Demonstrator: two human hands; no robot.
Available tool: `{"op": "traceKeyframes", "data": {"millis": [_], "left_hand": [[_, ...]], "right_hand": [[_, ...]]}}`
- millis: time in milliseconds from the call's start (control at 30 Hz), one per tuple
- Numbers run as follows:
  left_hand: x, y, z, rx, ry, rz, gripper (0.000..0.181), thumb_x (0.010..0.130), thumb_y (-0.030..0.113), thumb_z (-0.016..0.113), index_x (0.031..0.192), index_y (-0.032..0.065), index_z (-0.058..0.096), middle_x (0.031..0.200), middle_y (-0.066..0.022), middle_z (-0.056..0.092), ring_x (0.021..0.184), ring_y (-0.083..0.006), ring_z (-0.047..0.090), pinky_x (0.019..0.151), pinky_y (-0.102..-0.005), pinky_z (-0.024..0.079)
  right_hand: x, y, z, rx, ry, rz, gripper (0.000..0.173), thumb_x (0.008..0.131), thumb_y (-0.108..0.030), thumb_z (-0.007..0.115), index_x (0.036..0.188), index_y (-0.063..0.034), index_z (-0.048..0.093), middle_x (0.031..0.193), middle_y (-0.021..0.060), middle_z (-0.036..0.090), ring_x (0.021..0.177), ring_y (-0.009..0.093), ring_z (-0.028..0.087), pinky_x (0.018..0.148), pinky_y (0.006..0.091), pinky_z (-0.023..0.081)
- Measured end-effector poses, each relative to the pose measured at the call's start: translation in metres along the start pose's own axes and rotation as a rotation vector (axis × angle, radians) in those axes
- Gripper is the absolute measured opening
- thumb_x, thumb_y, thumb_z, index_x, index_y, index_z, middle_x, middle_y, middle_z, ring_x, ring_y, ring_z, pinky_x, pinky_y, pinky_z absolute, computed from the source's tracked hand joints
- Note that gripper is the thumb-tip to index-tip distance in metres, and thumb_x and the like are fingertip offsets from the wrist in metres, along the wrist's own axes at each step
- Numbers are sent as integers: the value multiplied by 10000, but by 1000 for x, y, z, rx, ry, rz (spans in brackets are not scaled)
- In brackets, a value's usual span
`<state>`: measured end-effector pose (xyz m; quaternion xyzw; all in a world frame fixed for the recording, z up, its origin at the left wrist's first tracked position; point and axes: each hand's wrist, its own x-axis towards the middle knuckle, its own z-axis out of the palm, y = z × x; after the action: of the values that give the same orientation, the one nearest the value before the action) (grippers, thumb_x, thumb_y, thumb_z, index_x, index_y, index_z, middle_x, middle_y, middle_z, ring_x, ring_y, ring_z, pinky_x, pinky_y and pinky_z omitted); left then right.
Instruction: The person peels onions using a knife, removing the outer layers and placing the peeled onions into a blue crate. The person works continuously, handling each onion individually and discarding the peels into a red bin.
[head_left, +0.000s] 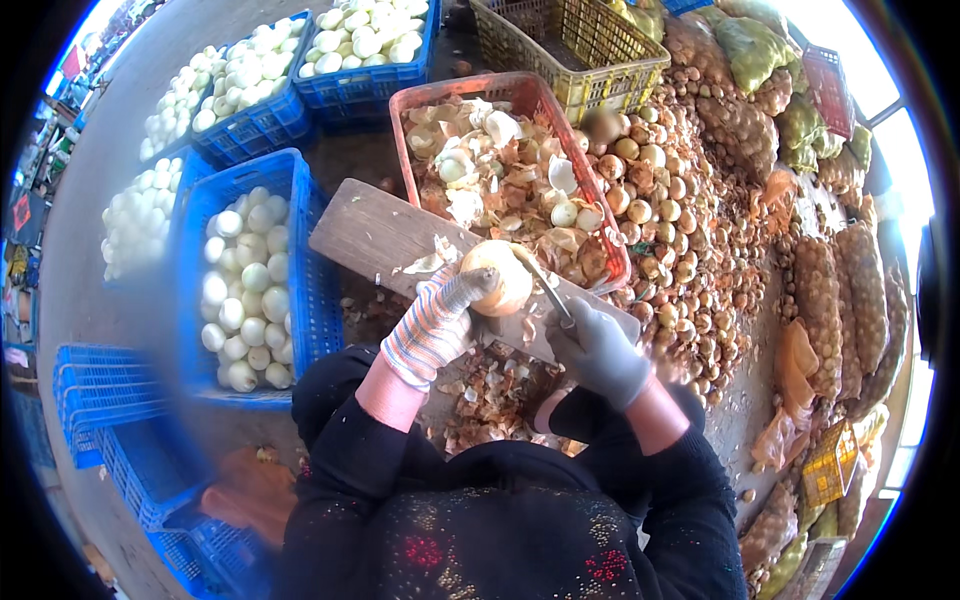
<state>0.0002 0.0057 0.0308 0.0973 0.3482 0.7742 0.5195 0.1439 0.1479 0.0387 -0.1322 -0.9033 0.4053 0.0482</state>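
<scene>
My left hand (439, 322), in a striped knitted glove with grey fingertips, grips a large onion (496, 279) over the wooden board (390, 232). In a grey glove, my right hand (600, 351) is closed around the handle of a knife (551, 292). Its curved metal blade lies against the onion's right side. A loose piece of onion skin (429, 262) rests on the board, left of the onion. Just beyond the board, a red plastic crate (615, 259) holds onion skins and several pale onion pieces. Where the blade's edge meets the onion is hard to make out.
A blue crate (298, 225) of peeled onions stands at left, with more filled blue crates (255, 127) behind. Unpeeled onions (667, 217) are heaped at right. A yellow crate (611, 79) stands at the back, mesh sacks (817, 315) lie far right, and skins (487, 405) litter the floor between my legs.
</scene>
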Motion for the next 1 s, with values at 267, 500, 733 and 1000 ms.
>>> {"op": "traceKeyframes", "data": {"millis": [267,500,733,1000], "left_hand": [[-1,3,-2,23,-49,-75,694,657,387,735,1189,50,441,1047,-54,555,917,-149,575,661,-250,516],[-2,8,0,312,-106,14,620,713,312,695,1194,1,458,1067,-77,557,949,-138,543,837,-258,432],[7,1,-3,-16,37,218,665,725,254,686,1256,42,347,1091,-87,527,956,-188,558,693,-259,501],[4,5,-24,-323,4,78,714,678,431,701,1196,29,419,1030,-133,565,835,-276,599,690,-373,515]], "right_hand": [[12,-24,-39,751,-9,219,337,801,-182,623,1038,21,495,657,9,517,546,74,505,470,211,417],[46,-44,-31,465,-27,299,248,803,-193,608,906,20,533,631,14,543,532,53,542,490,216,445],[53,-45,9,222,284,-42,202,736,-153,630,854,0,572,653,119,573,534,191,579,515,305,464],[79,33,-3,540,190,452,223,832,-156,570,937,32,514,658,57,572,452,98,533,402,223,431]]}}
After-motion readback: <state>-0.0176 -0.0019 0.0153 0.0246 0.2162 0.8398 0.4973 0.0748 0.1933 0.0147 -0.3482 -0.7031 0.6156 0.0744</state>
